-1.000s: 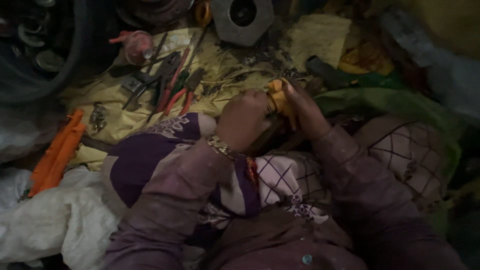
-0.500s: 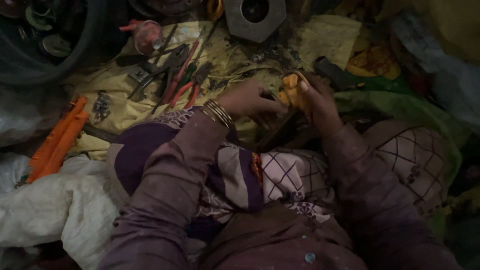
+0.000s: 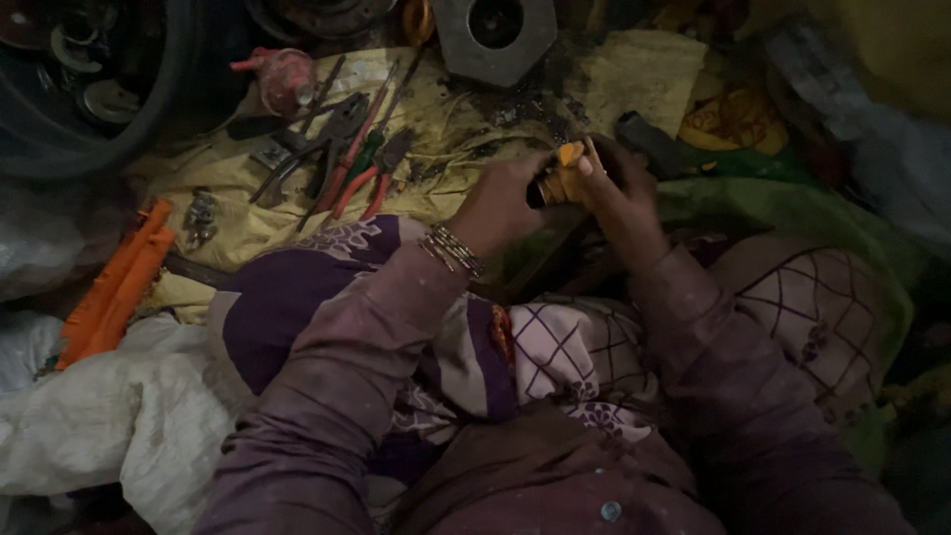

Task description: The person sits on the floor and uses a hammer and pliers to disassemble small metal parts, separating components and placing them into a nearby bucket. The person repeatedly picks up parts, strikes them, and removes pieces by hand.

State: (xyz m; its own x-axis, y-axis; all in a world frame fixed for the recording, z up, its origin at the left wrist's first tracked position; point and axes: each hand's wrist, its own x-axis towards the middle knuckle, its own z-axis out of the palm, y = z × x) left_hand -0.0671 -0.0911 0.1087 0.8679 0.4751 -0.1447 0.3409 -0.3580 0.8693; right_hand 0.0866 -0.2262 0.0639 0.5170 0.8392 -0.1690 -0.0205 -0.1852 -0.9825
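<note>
Your left hand [image 3: 500,203] and right hand [image 3: 619,193] are together, both clamped on a small orange part [image 3: 567,176]. Red-handled pliers [image 3: 352,163] lie near your left hand on the yellow cloth [image 3: 228,178].

Item: one small orange-yellow part [image 3: 567,178] with a dark end, which we hold between both hands above the lap, tilted, partly hidden by fingers [image 3: 586,166].
</note>
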